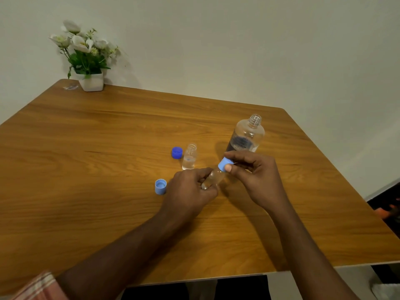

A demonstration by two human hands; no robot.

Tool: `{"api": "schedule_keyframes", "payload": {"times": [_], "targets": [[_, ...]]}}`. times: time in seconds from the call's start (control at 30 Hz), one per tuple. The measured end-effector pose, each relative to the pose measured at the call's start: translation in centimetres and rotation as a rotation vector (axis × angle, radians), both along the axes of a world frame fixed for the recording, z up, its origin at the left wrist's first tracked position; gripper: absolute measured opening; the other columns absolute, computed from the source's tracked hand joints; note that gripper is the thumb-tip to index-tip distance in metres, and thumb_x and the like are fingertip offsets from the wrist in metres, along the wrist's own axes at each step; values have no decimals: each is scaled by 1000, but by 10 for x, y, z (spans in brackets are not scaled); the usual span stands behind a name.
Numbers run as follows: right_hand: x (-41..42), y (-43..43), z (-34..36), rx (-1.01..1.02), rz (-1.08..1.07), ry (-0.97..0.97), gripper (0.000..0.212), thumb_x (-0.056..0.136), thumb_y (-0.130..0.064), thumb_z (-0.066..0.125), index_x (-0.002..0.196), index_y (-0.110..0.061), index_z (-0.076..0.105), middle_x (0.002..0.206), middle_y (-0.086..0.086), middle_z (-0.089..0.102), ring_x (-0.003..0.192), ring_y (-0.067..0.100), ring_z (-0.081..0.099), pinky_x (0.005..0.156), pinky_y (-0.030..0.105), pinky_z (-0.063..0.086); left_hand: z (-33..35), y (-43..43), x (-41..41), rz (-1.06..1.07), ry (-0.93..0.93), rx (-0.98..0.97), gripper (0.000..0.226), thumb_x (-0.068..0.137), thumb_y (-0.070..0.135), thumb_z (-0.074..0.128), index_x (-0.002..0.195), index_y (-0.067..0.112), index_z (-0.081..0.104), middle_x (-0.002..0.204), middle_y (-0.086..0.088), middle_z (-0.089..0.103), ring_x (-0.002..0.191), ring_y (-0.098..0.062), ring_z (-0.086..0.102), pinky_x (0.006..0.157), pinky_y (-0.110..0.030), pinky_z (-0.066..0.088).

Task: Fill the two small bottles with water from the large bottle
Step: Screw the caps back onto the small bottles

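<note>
My left hand [190, 189] grips a small clear bottle [213, 177], tilted with its neck pointing up and right. A light blue cap [225, 164] sits on that neck, pinched by the thumb and fingers of my right hand [253, 176]. The other small bottle [189, 156] stands upright and uncapped just behind, with water in it. Behind my right hand the large clear bottle [247, 135] stands uncapped, its base hidden by my fingers.
A dark blue cap [177, 152] lies left of the standing small bottle. A light blue cap [160, 186] lies open side up, left of my left hand. A white pot of flowers [91, 80] stands at the wooden table's [86, 161] far left corner.
</note>
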State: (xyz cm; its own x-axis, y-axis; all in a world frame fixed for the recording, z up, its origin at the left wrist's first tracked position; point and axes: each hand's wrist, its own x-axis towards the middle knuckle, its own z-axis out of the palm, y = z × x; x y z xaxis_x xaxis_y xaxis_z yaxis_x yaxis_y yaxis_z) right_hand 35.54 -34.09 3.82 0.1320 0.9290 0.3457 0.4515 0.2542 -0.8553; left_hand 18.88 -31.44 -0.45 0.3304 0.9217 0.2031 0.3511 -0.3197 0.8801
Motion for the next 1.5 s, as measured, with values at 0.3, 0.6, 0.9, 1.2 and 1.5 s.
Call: {"api": "schedule_keyframes", "payload": {"times": [0.3,0.6,0.9,1.2,1.5], "targets": [[-15,-7,6,-2,-69,-19,45,74,-7,80,116,-19,68,92,-13,73,90,-2,68,79,13,51,2,2,-3,-31,6,-12,23,71,31,60,90,22,69,69,-1,71,66,-17,68,67,-45,54],[-36,-23,-31,-151,-91,-15,30,79,-13,76,108,-20,71,95,-9,74,90,5,69,84,39,57,3,-7,-10,-51,74,13,30,74,32,59,103,30,67,84,5,74,83,-11,69,77,-44,56],[-54,-21,-37,-176,-164,-30,38,75,-18,80,111,-22,69,95,-10,73,88,5,68,83,36,57,-3,-45,-47,46,228,159,48,83,12,69,129,20,58,121,5,66,109,-8,61,94,-19,44],[-105,-1,-32,-129,-130,-12,35,76,-17,79,111,-18,71,98,-9,73,89,1,67,81,27,57,-4,-52,-93,180,324,275,30,78,14,64,106,18,73,99,4,75,86,-8,67,73,-20,49],[-154,34,-26,-110,-176,-63,22,75,-24,77,95,-18,69,86,-7,71,81,8,67,73,39,57,0,-52,-97,126,294,227,24,79,25,50,88,26,72,82,10,71,69,-7,62,62,-35,52]]}}
